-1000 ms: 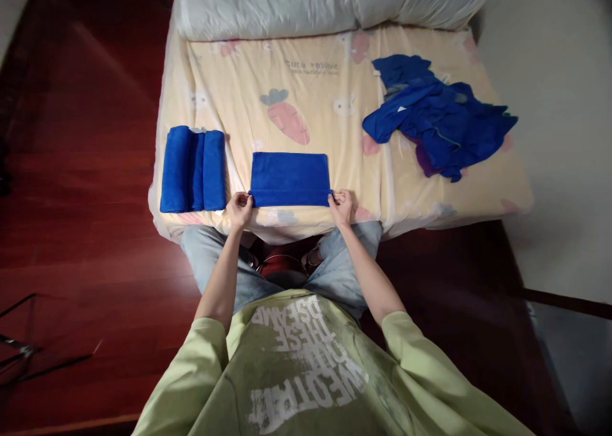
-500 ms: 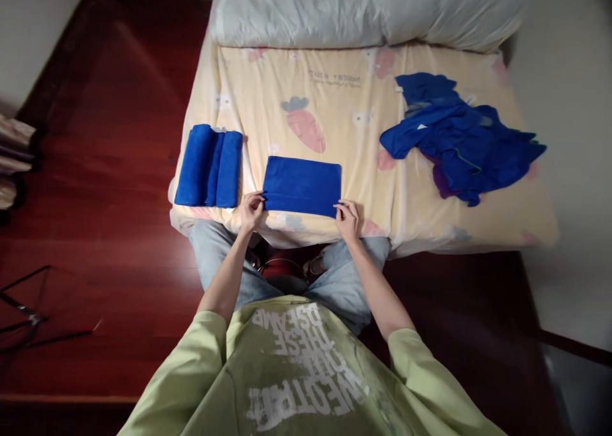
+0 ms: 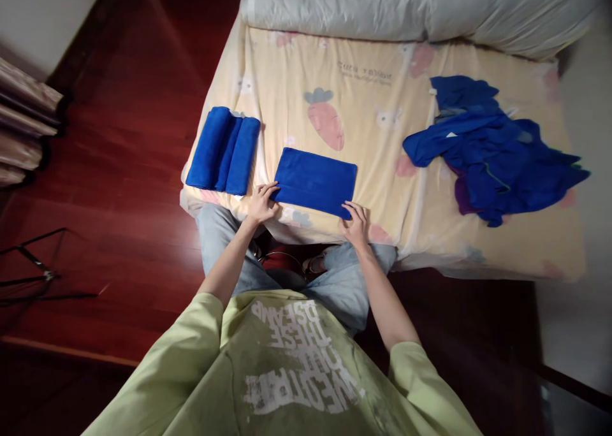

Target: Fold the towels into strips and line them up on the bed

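Our left hand [image 3: 262, 203] and right hand [image 3: 356, 225] lightly grasp the near corners of a flat blue cloth [image 3: 315, 181] at the bed's [image 3: 306, 229] near edge.

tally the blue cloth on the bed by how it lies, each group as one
Flat rectangle, touched by the left hand and right hand: 1
Rolled or folded bundle, left: 1
Loose heap, right, mostly blue: 1
Total: 3 groups; single cloths in the heap cannot be counted
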A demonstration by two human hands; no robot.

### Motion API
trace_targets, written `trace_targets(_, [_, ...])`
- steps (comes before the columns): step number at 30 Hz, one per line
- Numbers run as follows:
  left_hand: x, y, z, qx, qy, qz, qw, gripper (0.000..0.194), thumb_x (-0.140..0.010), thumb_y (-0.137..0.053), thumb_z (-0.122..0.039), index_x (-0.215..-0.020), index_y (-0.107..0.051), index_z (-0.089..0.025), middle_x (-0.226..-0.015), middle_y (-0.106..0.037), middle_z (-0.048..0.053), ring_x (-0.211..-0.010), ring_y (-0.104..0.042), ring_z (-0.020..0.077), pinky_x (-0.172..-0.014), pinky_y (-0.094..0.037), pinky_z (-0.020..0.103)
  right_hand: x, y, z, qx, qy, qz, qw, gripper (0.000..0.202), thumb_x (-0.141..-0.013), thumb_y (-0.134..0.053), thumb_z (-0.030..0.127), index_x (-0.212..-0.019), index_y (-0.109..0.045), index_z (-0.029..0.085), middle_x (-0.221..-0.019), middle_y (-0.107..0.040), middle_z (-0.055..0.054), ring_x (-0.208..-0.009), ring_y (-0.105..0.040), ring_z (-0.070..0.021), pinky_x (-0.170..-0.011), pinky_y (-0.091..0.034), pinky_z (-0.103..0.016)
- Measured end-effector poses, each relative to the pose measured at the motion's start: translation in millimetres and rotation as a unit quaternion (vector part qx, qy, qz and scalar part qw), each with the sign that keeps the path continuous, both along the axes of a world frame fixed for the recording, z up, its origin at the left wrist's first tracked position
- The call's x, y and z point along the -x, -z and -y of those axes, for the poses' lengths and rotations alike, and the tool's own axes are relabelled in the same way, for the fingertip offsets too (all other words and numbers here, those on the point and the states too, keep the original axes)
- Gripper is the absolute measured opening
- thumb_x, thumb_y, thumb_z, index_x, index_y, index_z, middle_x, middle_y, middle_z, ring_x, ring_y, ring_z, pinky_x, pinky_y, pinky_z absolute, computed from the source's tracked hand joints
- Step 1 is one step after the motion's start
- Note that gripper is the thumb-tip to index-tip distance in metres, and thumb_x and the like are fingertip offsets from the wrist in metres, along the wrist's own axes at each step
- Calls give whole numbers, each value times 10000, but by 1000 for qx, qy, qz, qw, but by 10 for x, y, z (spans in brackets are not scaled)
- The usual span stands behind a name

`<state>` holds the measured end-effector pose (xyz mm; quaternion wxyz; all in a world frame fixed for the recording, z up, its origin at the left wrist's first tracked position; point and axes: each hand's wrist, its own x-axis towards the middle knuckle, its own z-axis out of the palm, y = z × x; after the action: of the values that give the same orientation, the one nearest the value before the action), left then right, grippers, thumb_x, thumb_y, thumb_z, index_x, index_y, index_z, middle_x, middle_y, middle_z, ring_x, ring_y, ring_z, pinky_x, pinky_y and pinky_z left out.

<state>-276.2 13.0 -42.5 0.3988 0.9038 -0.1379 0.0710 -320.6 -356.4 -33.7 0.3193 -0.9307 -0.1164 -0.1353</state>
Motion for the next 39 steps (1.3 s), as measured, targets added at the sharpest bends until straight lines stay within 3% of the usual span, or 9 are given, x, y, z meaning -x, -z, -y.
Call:
trace_targets(7, [-85,38,-23,78,-37,-14,996,385,-801,-533,-144,-1131,-716,-221,-1360,-691,73,-1246,-617,280,-1125,-436,498,-78,-32,-36,-27,38,-8,999,444,-786,-558,166,-1206,-695,216,-1275,-702,-100,-1209,-623,-283,-1085,-467,-467])
trace_targets(14, [-97,-44,-56,125,-56,-36,990,246,-928,-557,-301,-1072,-745,-234,-1264,-732,96,-1240,-626,272,-1102,-473,486,-110,4,-31,-74,57,-26,995,424,-689,-541,104,-1058,-715,217,-1227,-726,-98,-1171,-631,-275,-1017,-522,-454])
trace_targets(16, [-96,-56,-54,135,-61,-33,988,248,-940,-572,-347,-1072,-747,-231,-1227,-740,109,-1229,-631,274,-1097,-478,474,-128,65,-13,-116,77,-47,989,427,-718,-535,137,-1096,-721,203,-1221,-725,-106,-1108,-649,-264,-920,-561,-413])
trace_targets(19, [-97,-43,-56,133,-79,-33,987,276,-945,-584,-406,-1080,-743,-226,-1175,-745,113,-1174,-646,272,-1052,-500,445,-167,179,27,-205,102,-94,969,403,-781,-526,235,-1130,-720,179,-1162,-732,-108,-836,-653,-209,-696,-556,-328])
trace_targets(22, [-106,1,-66,128,-110,-49,984,307,-931,-598,-451,-1069,-735,-214,-1079,-748,107,-1034,-663,261,-944,-534,406,-199,270,61,-256,129,-123,950,332,-812,-564,345,-1057,-707,173,-932,-723,-62,-653,-566,-165,-600,-502,-292])
trace_targets(25, [-118,40,-74,136,-139,-65,979,327,-926,-604,-493,-1037,-718,-208,-1036,-738,100,-988,-665,252,-928,-534,389,-212,299,71,-265,150,-119,945,268,-830,-617,451,-894,-652,193,-733,-620,0,-631,-529,-158,-607,-488,-283])
trace_targets(28, [-126,51,-77,142,-144,-73,977,344,-936,-582,-521,-1025,-702,-211,-1060,-730,97,-1026,-668,252,-957,-526,383,-215,277,61,-259,148,-106,949,341,-869,-604,542,-763,-554,221,-695,-559,16,-650,-518,-156,-647,-491,-285])
trace_targets(39, [-122,11,-60,111,-140,-75,981,321,-935,-530,-496,-822,-642,-217,-705,-615,8,-671,-576,176,-698,-487,295,-250,236,12,-279,156,-108,941,485,-858,-581,685,-701,-507,232,-683,-499,18,-670,-476,-155,-672,-444,-275])
